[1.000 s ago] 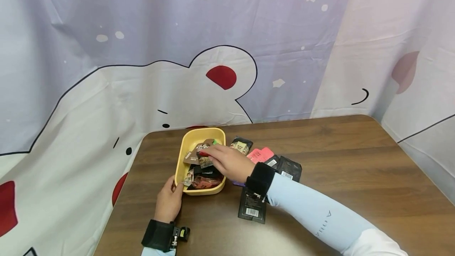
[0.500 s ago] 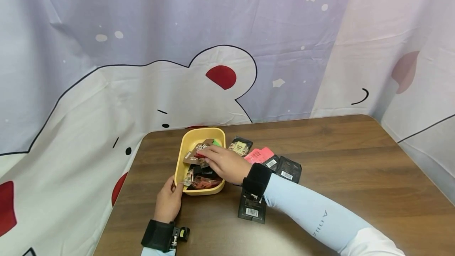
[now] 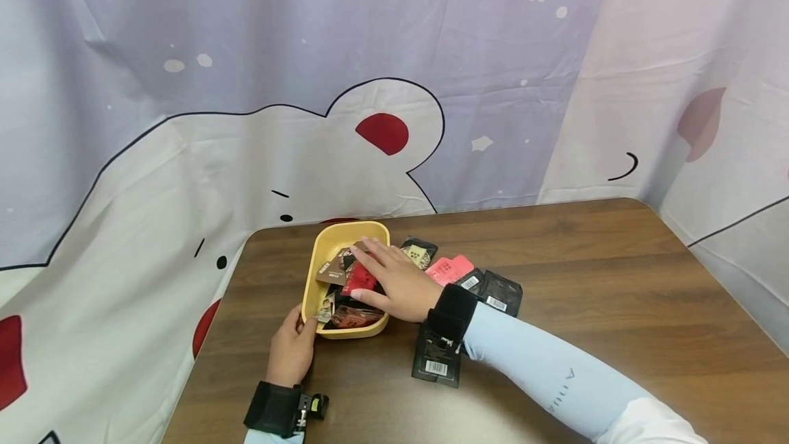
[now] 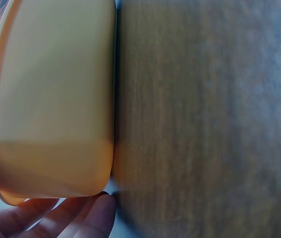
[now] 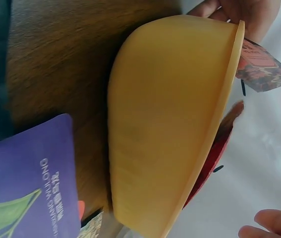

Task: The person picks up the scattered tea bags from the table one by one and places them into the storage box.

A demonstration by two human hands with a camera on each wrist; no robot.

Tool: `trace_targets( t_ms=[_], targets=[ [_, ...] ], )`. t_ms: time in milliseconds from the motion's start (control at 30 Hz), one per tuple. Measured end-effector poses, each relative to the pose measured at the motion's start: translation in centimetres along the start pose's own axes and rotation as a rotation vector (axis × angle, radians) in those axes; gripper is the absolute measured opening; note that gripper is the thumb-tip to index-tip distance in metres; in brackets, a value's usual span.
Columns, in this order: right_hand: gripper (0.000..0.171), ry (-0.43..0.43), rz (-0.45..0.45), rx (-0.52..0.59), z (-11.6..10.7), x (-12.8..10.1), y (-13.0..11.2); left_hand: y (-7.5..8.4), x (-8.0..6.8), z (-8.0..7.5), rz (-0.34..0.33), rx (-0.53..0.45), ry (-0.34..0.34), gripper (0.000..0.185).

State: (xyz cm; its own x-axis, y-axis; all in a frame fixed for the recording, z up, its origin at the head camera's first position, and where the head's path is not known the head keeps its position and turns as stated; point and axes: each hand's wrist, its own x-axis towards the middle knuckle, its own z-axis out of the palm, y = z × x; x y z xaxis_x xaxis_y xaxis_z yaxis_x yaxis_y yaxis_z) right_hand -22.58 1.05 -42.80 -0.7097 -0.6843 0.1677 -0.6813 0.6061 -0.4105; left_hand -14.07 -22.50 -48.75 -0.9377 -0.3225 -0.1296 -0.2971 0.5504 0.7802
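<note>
A yellow plastic tub (image 3: 310,279) holds several flat packets, among them a brown one (image 3: 333,271) and a dark reddish one (image 3: 354,317). My left hand (image 3: 291,351) grips the tub's near-left corner; in the left wrist view its fingers (image 4: 98,215) sit against the outer wall. Over the tub's right side, my right hand (image 3: 403,286) has its fingers spread. Below those fingers, a red packet (image 3: 359,279) lies on top of the pile. In the right wrist view, the red packet's edge (image 5: 208,166) shows above the rim and the fingertips (image 5: 274,220) are apart from it.
On the wooden table (image 3: 592,279), right of the tub, lie a black packet with a pale label (image 3: 419,252), a pink packet (image 3: 448,270) and black packets (image 3: 502,291). A purple packet (image 5: 28,173) shows in the right wrist view. A patterned curtain (image 3: 246,170) hangs behind.
My right hand's fingers have opened and let go of the red packet, which now lies on the pile in the tub. My left hand has stayed at the corner.
</note>
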Motion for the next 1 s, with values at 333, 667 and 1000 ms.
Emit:
trace_targets(
  t_ms=[333, 667, 1000],
  targets=[
    [0.079, -0.036, -0.006, -0.02, 0.1, -3.7, 0.8, -0.1, -0.1, 0.1, -0.006, 0.004, -0.003, 0.047],
    [0.077, -0.149, -0.025, -0.04, 1.6, -10.6, 2.1, -0.1, 0.0, 0.1, -0.01, 0.001, -0.015, 0.048],
    [0.077, -0.186, -0.006, -0.079, 2.4, -13.9, 2.8, 0.1, 0.1, 0.1, -0.012, 0.012, -0.008, 0.048]
  ],
)
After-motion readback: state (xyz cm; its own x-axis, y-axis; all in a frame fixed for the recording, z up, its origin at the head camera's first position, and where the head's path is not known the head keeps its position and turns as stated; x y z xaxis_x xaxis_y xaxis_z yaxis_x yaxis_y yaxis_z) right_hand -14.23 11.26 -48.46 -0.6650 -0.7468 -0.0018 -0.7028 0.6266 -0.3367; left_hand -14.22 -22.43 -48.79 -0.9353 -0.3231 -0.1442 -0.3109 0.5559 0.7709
